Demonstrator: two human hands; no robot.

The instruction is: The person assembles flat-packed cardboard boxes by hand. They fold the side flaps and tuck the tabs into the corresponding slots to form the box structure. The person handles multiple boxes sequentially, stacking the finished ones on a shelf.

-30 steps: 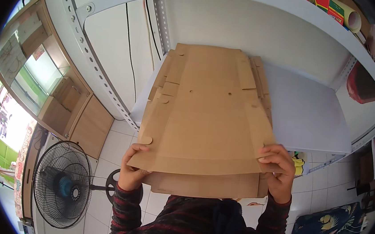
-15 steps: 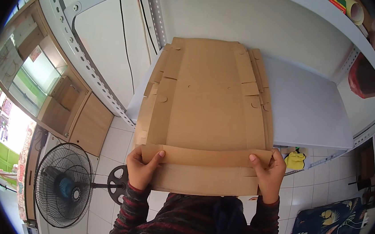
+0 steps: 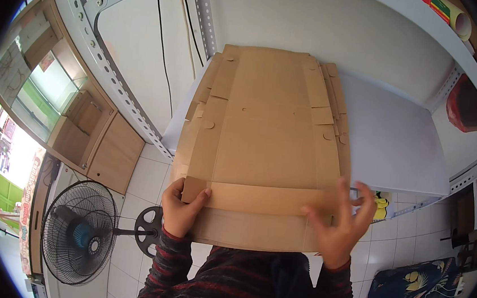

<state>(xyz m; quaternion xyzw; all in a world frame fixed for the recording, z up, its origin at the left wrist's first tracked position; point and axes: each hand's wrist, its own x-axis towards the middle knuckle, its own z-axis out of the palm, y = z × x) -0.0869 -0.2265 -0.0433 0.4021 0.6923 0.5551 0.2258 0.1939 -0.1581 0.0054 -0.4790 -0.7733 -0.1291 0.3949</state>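
Observation:
A flat, die-cut brown cardboard box blank (image 3: 267,146) lies on top of a stack of similar sheets on a grey shelf. Its near flap (image 3: 262,199) is folded up and over along a crease. At that flap's left end my left hand (image 3: 184,208) grips it, thumb on top and fingers tucked behind. My right hand (image 3: 341,223) is off the flap's right end, fingers spread and a little blurred, with nothing in it. Side flaps with slits and round cut tabs run along both long edges.
The grey shelf top (image 3: 392,140) extends to the right between perforated metal posts. A standing fan (image 3: 80,234) is at the lower left, near a wooden cabinet (image 3: 116,152). Below the shelf is something yellow (image 3: 381,206). A dark leaf-patterned cloth (image 3: 410,294) lies at lower right.
My right hand has let go of the flap's right end and spread its fingers. My left hand keeps its hold. The view has shifted slightly.

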